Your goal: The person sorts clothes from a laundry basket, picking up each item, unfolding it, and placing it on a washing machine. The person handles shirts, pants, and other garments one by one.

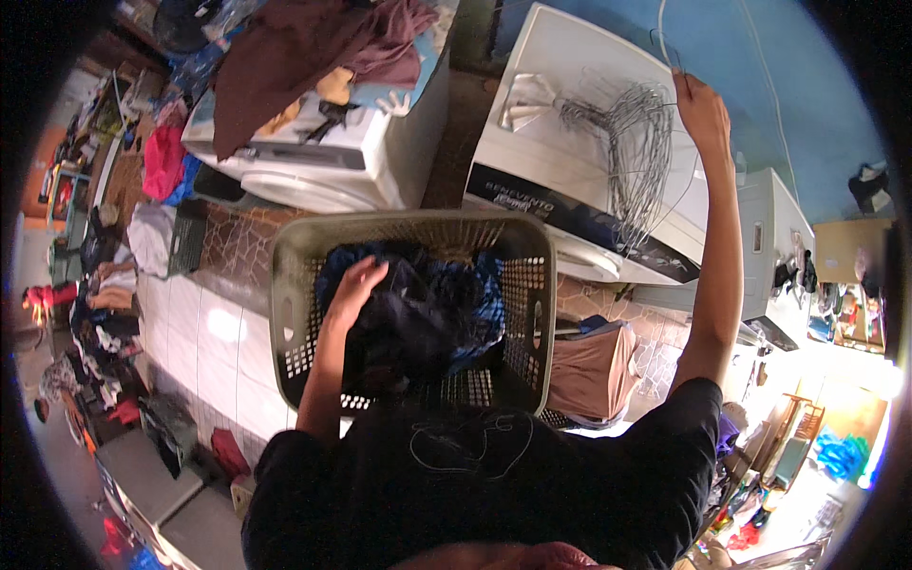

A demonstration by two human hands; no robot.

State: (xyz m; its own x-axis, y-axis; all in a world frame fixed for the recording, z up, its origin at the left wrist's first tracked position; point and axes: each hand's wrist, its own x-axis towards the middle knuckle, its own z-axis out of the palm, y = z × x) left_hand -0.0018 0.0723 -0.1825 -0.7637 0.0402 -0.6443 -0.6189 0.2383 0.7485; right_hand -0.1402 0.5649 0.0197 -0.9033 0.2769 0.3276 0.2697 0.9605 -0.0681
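Here's the right hand [703, 103], raised high, fingers pinched around what looks like one thin wire hanger [675, 70], with no garment on it! Just beside it, a tangled bunch of wire hangers [635, 157] lies on the white front-loading washing machine [570, 57]. Down at the olive laundry basket [408, 220], the left hand [353, 291] sits over the dark heap of clothes [408, 318], fingers loosely together; whether they pinch cloth, I can't tell. The score, as far as this view goes: one hanger picked out, plenty left in the bunch, and the dark clothes all heaped inside the basket, none hung.
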